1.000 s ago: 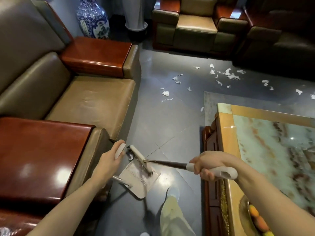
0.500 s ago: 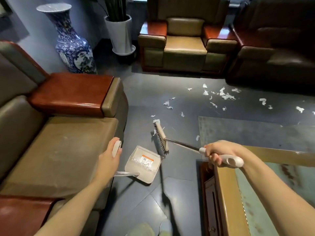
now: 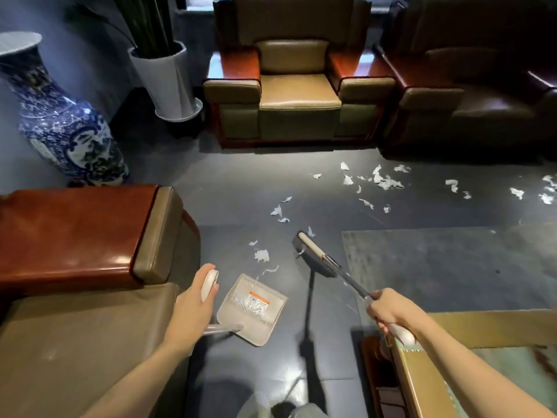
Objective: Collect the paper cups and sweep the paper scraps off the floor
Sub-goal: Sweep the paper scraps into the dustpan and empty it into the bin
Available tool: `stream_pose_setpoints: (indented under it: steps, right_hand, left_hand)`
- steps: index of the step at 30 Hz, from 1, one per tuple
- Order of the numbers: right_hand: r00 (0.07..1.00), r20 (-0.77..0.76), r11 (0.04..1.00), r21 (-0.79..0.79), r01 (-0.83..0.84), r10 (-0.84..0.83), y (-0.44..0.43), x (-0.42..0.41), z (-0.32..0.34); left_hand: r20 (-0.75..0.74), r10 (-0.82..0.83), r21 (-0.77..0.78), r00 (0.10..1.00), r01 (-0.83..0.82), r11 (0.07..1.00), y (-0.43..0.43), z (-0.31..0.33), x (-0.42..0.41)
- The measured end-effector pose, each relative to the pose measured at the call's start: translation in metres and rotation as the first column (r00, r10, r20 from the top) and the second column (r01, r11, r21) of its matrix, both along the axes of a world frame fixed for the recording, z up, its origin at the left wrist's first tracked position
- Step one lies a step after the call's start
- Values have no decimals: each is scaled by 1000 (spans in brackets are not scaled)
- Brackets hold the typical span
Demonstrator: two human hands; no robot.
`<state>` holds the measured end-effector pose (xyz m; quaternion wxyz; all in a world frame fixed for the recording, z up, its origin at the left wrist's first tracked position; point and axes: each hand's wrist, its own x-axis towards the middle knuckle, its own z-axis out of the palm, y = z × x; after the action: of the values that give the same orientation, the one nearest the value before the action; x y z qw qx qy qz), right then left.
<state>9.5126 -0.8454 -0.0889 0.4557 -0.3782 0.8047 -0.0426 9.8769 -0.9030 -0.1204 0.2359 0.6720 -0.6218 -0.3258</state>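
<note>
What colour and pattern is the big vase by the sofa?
The vase is white with dense blue ornamental painting; head view shows it.

I'm in a formal sitting room or reception lounge, furnished for receiving guests. A heavy tan leather armchair (image 3: 298,95) with broad, glossy red-brown wooden armrests faces me, a matching chair (image 3: 90,342) sits close at my left, and a darker leather sofa (image 3: 482,110) stands to the right. A tall blue-and-white porcelain floor vase (image 3: 60,125) and a plant in a tall white planter (image 3: 168,82) fill the corner, and the polished dark tiled floor (image 3: 241,182) carries a grey rug (image 3: 437,260) by a wood-framed coffee table (image 3: 422,387) with a greenish stone-like top.
</note>
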Motion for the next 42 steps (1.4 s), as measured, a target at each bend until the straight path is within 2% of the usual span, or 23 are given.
stream_pose_setpoints:
  steps: [5,9,12,16,21,23,25,28,31,34,36,42]
  right_hand:
    - [995,-91,995,88,54,-46,-25,-14,-41]
    - [964,119,963,163,216,-237,-33,0,-63]
    - [927,229,945,210,250,-296,-44,15,-67]
    - [716,438,839,275,469,-543,-78,6,-53]
    - [523,562,762,379,526,-641,-116,-36,-11]
    - [561,561,787,338,517,-609,-126,-46,0]
    - [676,517,847,239,474,-524,-139,-52,6]
    - [847,381,928,120,353,-371,-164,-60,5]
    - [946,242,976,56,210,-218,-198,-70,-4]
    - [987,138,996,54,71,-78,-226,-77,-18]
    - [991,120,995,85,44,-54,-236,-77,-29]
    - [967,234,969,245,40,-99,-226,-37,-38]
  left_hand:
    - [10,0,89,1000,-1,996,-49,-22,-3]
    - [38,17,63,999,-19,998,-66,-29,-7]
    - [76,70,52,995,-74,996,-79,-27,-14]
    - [124,91,10,988,-93,996,-87,-13,-21]
    - [131,99,51,987,-106,993,-101,-9,-18]
    - [141,108,56,984,-117,992,-108,-12,-15]
    - [123,130,63,984,-138,988,-116,-17,-12]
    - [64,164,63,984,-168,984,-125,-24,-8]
    - [57,170,70,984,-174,982,-138,-29,-8]
    - [67,155,95,986,-161,982,-152,-34,-12]
    - [83,144,101,986,-152,983,-159,-37,-16]
    - [89,145,94,985,-153,984,-171,-43,-22]
